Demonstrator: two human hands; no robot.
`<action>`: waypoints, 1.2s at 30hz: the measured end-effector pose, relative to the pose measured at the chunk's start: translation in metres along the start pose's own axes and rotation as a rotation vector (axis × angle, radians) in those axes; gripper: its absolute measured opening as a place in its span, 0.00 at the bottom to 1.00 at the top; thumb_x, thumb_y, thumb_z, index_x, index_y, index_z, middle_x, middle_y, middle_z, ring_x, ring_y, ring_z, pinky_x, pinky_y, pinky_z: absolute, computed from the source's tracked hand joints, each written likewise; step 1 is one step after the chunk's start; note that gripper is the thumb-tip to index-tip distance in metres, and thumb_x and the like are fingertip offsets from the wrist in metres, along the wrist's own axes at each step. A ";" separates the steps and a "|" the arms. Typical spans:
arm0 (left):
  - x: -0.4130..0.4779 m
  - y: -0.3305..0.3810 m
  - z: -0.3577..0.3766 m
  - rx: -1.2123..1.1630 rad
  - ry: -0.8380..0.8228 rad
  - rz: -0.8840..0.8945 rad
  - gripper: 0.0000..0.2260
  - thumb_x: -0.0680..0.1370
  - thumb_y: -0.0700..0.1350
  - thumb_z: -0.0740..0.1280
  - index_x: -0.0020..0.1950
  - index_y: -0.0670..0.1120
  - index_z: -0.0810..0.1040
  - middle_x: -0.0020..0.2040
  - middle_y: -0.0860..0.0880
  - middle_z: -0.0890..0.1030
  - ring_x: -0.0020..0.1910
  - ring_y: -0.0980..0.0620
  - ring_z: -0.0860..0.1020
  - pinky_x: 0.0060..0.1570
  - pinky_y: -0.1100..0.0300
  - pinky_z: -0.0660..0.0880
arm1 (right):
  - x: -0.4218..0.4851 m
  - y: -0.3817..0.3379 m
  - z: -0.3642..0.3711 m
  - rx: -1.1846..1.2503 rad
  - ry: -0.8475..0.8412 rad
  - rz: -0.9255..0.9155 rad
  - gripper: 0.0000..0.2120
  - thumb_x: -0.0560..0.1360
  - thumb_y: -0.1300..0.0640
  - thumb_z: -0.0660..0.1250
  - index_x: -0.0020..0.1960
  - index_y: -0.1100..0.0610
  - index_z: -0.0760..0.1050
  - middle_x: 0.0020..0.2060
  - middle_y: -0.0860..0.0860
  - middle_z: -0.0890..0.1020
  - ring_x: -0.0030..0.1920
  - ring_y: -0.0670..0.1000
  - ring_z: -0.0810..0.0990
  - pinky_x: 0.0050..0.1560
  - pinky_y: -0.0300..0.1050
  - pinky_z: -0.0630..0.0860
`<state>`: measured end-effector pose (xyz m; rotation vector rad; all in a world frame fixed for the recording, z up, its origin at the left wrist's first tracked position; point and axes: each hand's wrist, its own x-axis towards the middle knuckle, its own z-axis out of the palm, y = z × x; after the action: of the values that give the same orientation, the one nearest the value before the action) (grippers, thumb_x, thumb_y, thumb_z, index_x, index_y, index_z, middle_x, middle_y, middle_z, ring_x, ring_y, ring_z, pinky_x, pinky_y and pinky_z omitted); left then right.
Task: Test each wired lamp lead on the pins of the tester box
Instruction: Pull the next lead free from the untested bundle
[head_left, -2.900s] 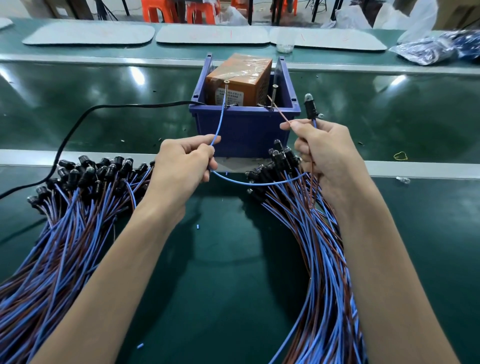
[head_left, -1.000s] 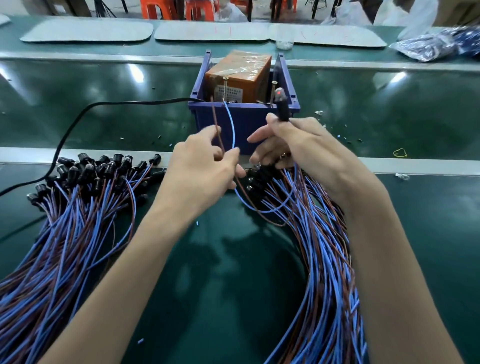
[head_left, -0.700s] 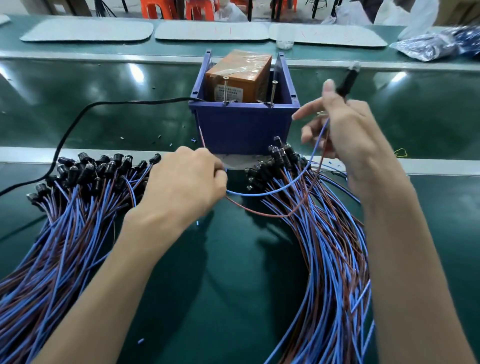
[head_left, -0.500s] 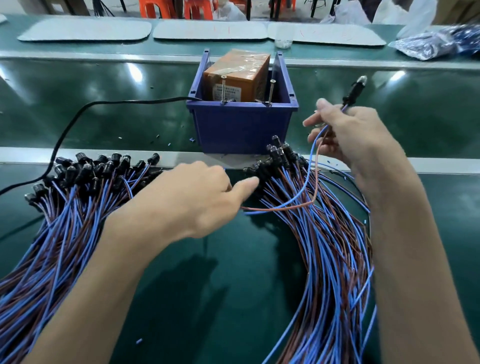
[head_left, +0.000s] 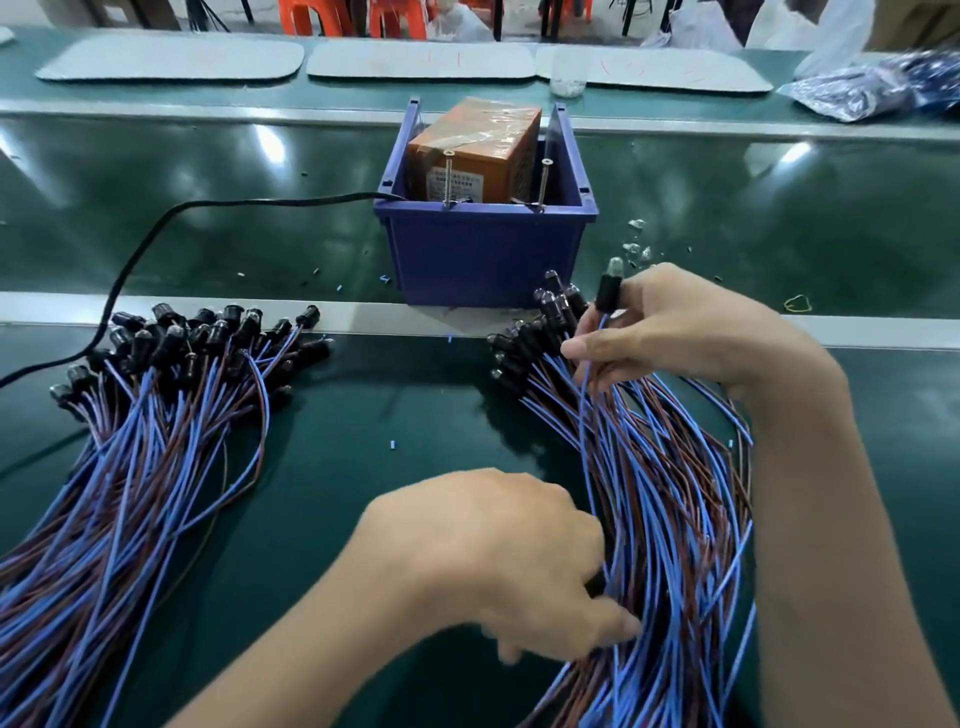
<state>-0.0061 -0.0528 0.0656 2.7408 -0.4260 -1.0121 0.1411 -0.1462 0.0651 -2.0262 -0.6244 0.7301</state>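
- Hands work at a green bench (head_left: 363, 441): the right hand (head_left: 691, 332) is right of centre, just near and right of the tester box (head_left: 485, 249).
- Its grip pinches one lamp lead (head_left: 607, 288) by the black holder, bulb end up. The blue wire trails down from the fingers into the right bundle (head_left: 670, 493).
- The held lead is apart from the pins (head_left: 448, 179), beside the box's near right corner and below its rim.
- The tester box is a blue bin holding an orange block (head_left: 472, 150). Two pins stand upright at its near rim, apart from each other.
- The left hand (head_left: 498, 561) is nearest, fingers curled in among the wires of the right bundle. They are blurred, so whether its grip holds a wire cannot be told.
- The left bundle (head_left: 156, 415) lies on the left, its black holders fanned toward the far side.
- A black cable (head_left: 156, 239) runs from the box's left rim across the bench to the left edge.
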 end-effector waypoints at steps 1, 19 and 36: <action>0.006 0.000 0.002 -0.014 -0.033 0.049 0.22 0.79 0.62 0.57 0.45 0.45 0.80 0.30 0.51 0.80 0.35 0.54 0.75 0.37 0.61 0.72 | 0.002 0.001 0.000 -0.056 0.024 0.010 0.08 0.71 0.61 0.74 0.42 0.64 0.76 0.28 0.54 0.83 0.30 0.49 0.83 0.36 0.38 0.81; -0.058 -0.179 0.002 -0.242 0.306 -1.047 0.17 0.65 0.59 0.77 0.25 0.48 0.83 0.26 0.53 0.81 0.39 0.49 0.80 0.47 0.56 0.77 | -0.003 -0.013 0.006 -0.508 0.368 0.026 0.22 0.66 0.32 0.69 0.34 0.52 0.77 0.33 0.47 0.78 0.42 0.51 0.77 0.43 0.46 0.71; -0.058 -0.078 -0.034 -0.409 1.020 -0.586 0.07 0.63 0.56 0.65 0.34 0.57 0.82 0.23 0.60 0.78 0.27 0.65 0.75 0.31 0.64 0.68 | 0.001 -0.042 0.052 0.037 -0.041 -0.148 0.23 0.77 0.38 0.61 0.42 0.56 0.83 0.29 0.46 0.82 0.28 0.40 0.73 0.32 0.30 0.67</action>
<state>-0.0101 0.0418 0.1044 2.5745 0.6808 0.3050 0.0993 -0.0961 0.0775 -1.9132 -0.7703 0.6916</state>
